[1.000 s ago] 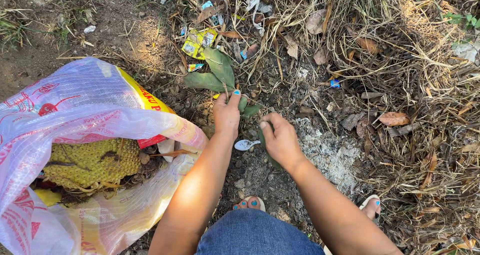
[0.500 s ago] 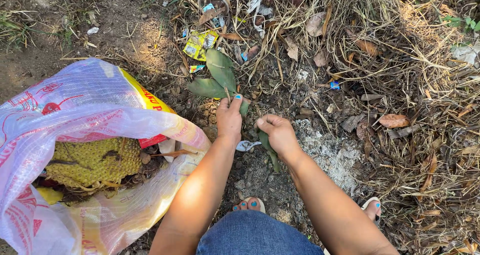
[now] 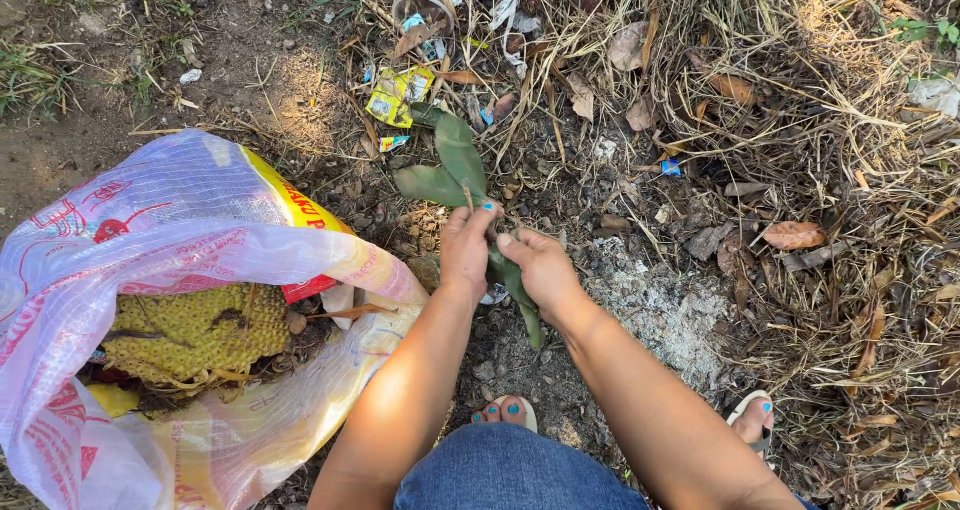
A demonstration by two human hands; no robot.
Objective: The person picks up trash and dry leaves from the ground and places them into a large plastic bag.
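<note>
While I crouch at the bottom of the frame, my right hand (image 3: 540,268) is curled tight around a long green leaf (image 3: 520,305) at centre. My left hand (image 3: 466,245), touching it, pinches the stem of a leafy twig (image 3: 450,165) just above. A plastic sack (image 3: 150,270) lies at left, litter (image 3: 400,92) at the top.
</note>
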